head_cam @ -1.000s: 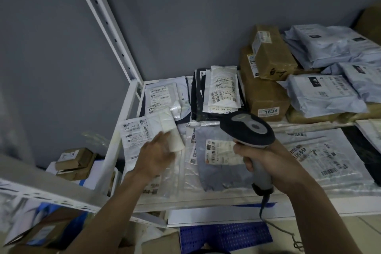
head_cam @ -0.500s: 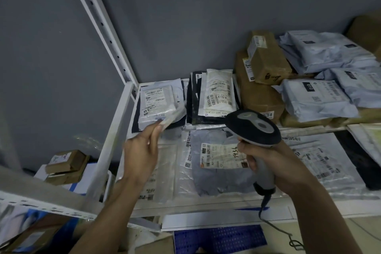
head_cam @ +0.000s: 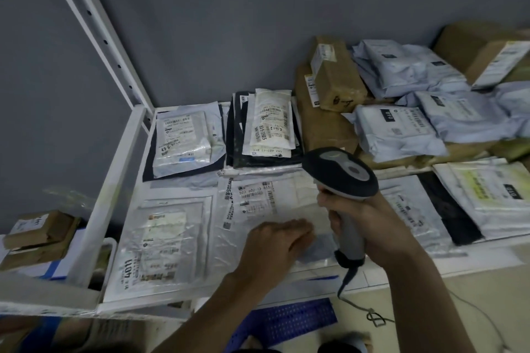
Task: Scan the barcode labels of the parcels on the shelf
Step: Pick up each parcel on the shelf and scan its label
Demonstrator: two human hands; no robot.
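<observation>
Clear plastic parcel [head_cam: 272, 209] is lying at the white shelf's [head_cam: 120, 180] front while the left hand [head_cam: 275, 243] is pressing relaxed fingers on it, right hand [head_cam: 364, 221] gripping the scanner [head_cam: 341, 178] tight just above.

White shelf [head_cam: 120, 180]; black-grey scanner [head_cam: 341, 173]; brown boxes [head_cam: 338, 77]; pale-blue mailers [head_cam: 398, 132]; grey wall [head_cam: 229, 23].

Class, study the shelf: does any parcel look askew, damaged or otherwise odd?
One small brown box sits tilted on top of a larger brown box at the back. The pale blue bags beside it are heaped unevenly. Nothing looks torn or spilled.
</observation>
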